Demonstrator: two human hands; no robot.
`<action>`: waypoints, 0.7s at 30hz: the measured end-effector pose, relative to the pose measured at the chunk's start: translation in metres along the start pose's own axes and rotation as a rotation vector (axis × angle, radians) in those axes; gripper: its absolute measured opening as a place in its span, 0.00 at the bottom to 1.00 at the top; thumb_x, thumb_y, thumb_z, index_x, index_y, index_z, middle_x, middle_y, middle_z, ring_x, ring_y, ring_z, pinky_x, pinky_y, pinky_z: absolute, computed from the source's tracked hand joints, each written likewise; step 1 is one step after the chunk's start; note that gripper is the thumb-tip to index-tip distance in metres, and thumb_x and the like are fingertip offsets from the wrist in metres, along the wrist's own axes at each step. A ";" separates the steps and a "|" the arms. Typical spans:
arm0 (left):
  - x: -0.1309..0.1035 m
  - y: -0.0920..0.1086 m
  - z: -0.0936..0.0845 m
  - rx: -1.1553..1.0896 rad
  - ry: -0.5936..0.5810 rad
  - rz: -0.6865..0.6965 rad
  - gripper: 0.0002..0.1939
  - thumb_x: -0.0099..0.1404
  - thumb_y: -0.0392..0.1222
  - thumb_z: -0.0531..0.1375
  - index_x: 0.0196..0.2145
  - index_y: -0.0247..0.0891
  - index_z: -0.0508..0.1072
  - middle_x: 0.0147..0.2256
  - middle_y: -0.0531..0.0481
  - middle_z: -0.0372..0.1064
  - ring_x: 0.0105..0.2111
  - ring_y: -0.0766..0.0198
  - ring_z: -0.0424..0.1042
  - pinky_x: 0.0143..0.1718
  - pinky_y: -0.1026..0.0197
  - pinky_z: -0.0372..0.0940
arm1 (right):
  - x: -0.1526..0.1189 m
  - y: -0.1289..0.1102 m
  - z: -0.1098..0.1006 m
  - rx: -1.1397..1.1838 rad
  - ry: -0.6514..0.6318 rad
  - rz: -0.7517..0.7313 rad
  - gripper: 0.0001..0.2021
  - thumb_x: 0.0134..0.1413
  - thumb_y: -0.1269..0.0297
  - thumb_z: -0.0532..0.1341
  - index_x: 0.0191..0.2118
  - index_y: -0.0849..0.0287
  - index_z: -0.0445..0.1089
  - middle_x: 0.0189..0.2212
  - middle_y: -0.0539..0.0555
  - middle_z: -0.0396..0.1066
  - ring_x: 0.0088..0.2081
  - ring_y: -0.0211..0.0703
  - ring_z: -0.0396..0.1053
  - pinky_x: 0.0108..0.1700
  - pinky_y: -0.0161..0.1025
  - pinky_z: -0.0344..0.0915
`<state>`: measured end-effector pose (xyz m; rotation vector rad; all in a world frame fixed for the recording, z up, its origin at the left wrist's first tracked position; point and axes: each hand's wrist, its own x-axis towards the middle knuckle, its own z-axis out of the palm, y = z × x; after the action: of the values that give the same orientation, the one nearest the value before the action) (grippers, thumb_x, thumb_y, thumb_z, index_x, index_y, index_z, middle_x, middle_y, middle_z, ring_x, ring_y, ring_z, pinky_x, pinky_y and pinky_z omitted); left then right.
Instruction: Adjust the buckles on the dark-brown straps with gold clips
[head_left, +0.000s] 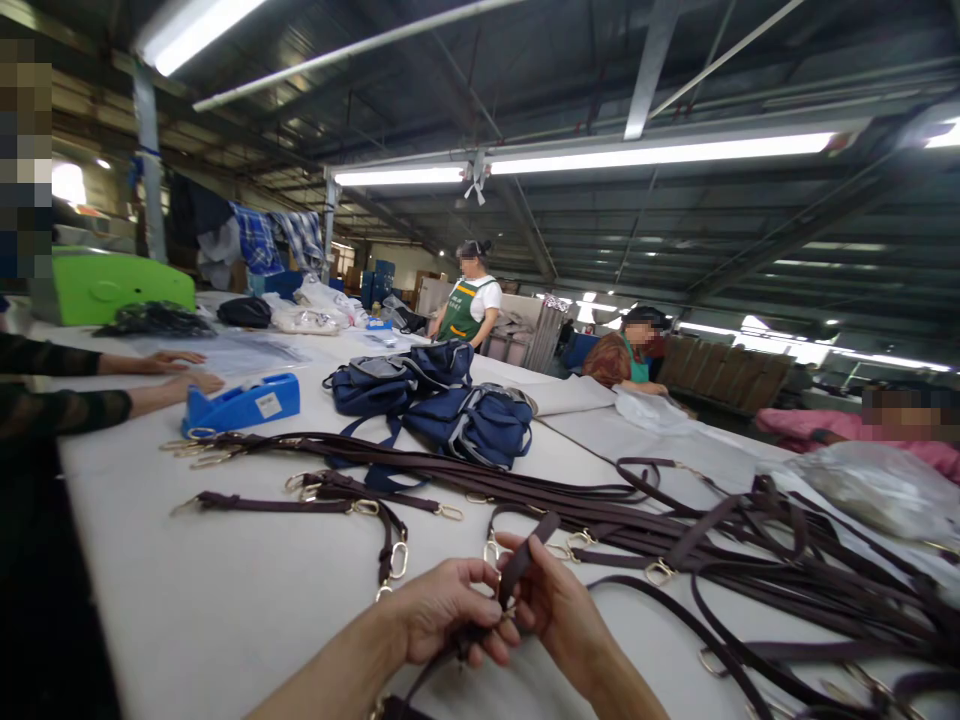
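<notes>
Between my two hands, above the near part of the table, is a dark brown strap (519, 565) with metal fittings. My left hand (442, 612) pinches its lower part, near a small metal piece partly covered by the fingers. The upper end of the same strap is gripped by my right hand (559, 610), thumb and fingers closed round it. A gold-coloured clasp (491, 552) shows just behind the fingertips. Left of my hands lies another short strap (277, 505) with gold clasps. To the right, a long pile of similar straps (720, 555) spreads across the table.
Navy bags (472, 425) lie mid-table behind the straps. A blue tape dispenser (244, 402) stands at the left, beside another person's hands (176, 380). Plastic bags (877, 485) lie at the right. Other people (469, 305) are around the white table (187, 580).
</notes>
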<state>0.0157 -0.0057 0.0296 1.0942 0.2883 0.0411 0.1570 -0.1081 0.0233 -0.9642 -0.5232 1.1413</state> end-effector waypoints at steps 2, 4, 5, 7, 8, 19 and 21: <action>0.000 0.000 0.000 0.014 -0.037 -0.007 0.21 0.47 0.45 0.68 0.37 0.34 0.68 0.31 0.44 0.75 0.21 0.67 0.72 0.14 0.73 0.55 | -0.001 -0.003 0.000 0.027 0.017 -0.016 0.24 0.46 0.47 0.69 0.42 0.62 0.75 0.27 0.52 0.73 0.22 0.32 0.63 0.18 0.27 0.52; 0.000 -0.001 0.001 0.026 -0.078 -0.013 0.23 0.51 0.53 0.67 0.37 0.33 0.69 0.29 0.43 0.75 0.20 0.68 0.71 0.13 0.72 0.55 | -0.001 -0.008 0.000 0.049 0.043 -0.048 0.24 0.45 0.48 0.70 0.42 0.62 0.75 0.28 0.53 0.75 0.22 0.32 0.64 0.17 0.26 0.50; 0.001 -0.001 0.002 0.032 -0.090 -0.020 0.24 0.51 0.55 0.67 0.37 0.33 0.69 0.27 0.44 0.74 0.20 0.67 0.71 0.14 0.72 0.55 | -0.002 -0.010 -0.001 0.055 0.051 -0.063 0.23 0.44 0.48 0.70 0.42 0.62 0.75 0.28 0.53 0.75 0.22 0.32 0.65 0.17 0.26 0.50; 0.002 -0.003 0.004 0.044 -0.069 -0.021 0.25 0.49 0.55 0.68 0.36 0.32 0.70 0.25 0.46 0.73 0.19 0.67 0.71 0.14 0.71 0.55 | -0.003 -0.014 -0.003 0.060 0.054 -0.073 0.23 0.45 0.49 0.70 0.43 0.61 0.75 0.29 0.54 0.76 0.23 0.33 0.66 0.17 0.25 0.50; 0.003 -0.005 0.005 0.051 -0.040 -0.009 0.24 0.48 0.54 0.68 0.35 0.32 0.71 0.24 0.46 0.72 0.19 0.67 0.70 0.13 0.71 0.55 | -0.004 -0.015 -0.004 0.062 0.053 -0.070 0.22 0.46 0.50 0.70 0.43 0.61 0.75 0.29 0.54 0.77 0.23 0.33 0.66 0.17 0.25 0.50; 0.007 -0.006 0.002 0.229 0.185 0.068 0.15 0.50 0.49 0.62 0.29 0.34 0.69 0.21 0.49 0.72 0.15 0.69 0.68 0.11 0.72 0.54 | -0.009 -0.018 -0.007 -0.061 0.034 -0.046 0.21 0.45 0.55 0.72 0.42 0.60 0.71 0.32 0.55 0.78 0.32 0.40 0.75 0.33 0.34 0.71; 0.006 -0.005 0.002 0.231 0.172 0.069 0.16 0.49 0.49 0.62 0.29 0.34 0.70 0.22 0.48 0.72 0.16 0.69 0.69 0.11 0.72 0.55 | -0.009 -0.018 -0.008 -0.066 0.045 -0.032 0.21 0.46 0.54 0.72 0.43 0.60 0.69 0.31 0.55 0.78 0.31 0.41 0.75 0.33 0.36 0.73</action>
<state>0.0211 -0.0083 0.0251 1.3329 0.4172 0.1672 0.1687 -0.1215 0.0356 -1.0330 -0.5416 1.0767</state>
